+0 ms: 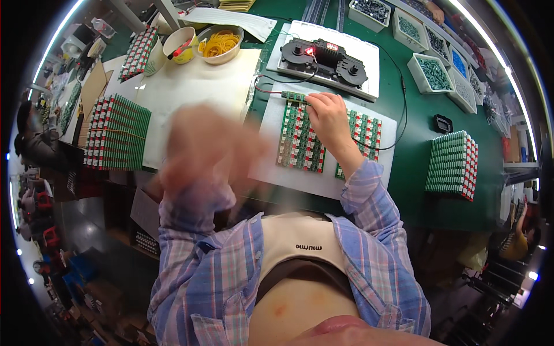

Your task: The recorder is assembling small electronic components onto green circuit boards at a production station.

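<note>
My right hand [330, 118] is closed, its fingertips pinching the end of a small green circuit board [293, 97] with a red and a black wire running from its left end. That board lies across the top edge of a green circuit-board panel [301, 141] with rows of white and red parts. A second such panel [369, 131] lies partly under my right wrist, and both rest on a white foam sheet [265, 167]. My left hand [210, 147] is smeared by motion left of the foam sheet; its fingers cannot be made out.
Beyond the panels, a black twin-drum device [324, 60] with red lights sits on a white tray [372, 78]. Stacked boards stand at left [118, 135] and right [453, 164]. A bowl of yellow rubber bands [220, 46] and bins of small parts [431, 74] line the back.
</note>
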Demonstrator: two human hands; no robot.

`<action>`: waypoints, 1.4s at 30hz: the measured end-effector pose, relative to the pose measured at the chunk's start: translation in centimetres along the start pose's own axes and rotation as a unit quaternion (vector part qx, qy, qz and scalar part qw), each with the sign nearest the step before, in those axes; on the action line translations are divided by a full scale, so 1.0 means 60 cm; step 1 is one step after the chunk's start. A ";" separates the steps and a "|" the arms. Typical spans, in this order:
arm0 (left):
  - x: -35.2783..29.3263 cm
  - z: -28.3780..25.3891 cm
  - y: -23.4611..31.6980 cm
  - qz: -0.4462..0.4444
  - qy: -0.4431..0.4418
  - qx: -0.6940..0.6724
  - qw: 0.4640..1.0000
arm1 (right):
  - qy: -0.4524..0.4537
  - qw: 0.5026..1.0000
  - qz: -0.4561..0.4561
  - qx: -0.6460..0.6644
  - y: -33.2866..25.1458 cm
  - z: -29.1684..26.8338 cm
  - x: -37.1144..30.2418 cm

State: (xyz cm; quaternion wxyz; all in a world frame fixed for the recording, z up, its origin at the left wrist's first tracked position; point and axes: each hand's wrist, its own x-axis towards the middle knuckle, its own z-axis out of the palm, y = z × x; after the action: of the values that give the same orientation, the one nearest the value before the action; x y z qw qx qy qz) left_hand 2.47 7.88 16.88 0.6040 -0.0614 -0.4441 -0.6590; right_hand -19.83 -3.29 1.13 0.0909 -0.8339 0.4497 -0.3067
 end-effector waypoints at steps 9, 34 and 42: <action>-0.015 -0.286 -0.184 -0.047 0.022 0.835 0.548 | 0.088 0.993 -0.047 -0.064 0.019 0.054 0.002; 0.025 -0.298 -0.174 -0.105 0.049 0.714 0.691 | 0.088 0.993 0.079 0.009 0.006 -0.019 0.000; 0.031 -0.344 -0.203 -0.141 0.038 0.764 0.629 | -0.016 0.984 0.156 0.085 0.176 -0.181 -0.044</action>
State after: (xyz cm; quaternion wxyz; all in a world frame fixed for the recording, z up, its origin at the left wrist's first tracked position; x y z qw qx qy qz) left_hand 1.02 -8.65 -0.54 0.3505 0.5106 -0.7681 -0.1625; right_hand -34.67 -5.92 4.16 0.2154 -0.7474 0.5453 -0.3125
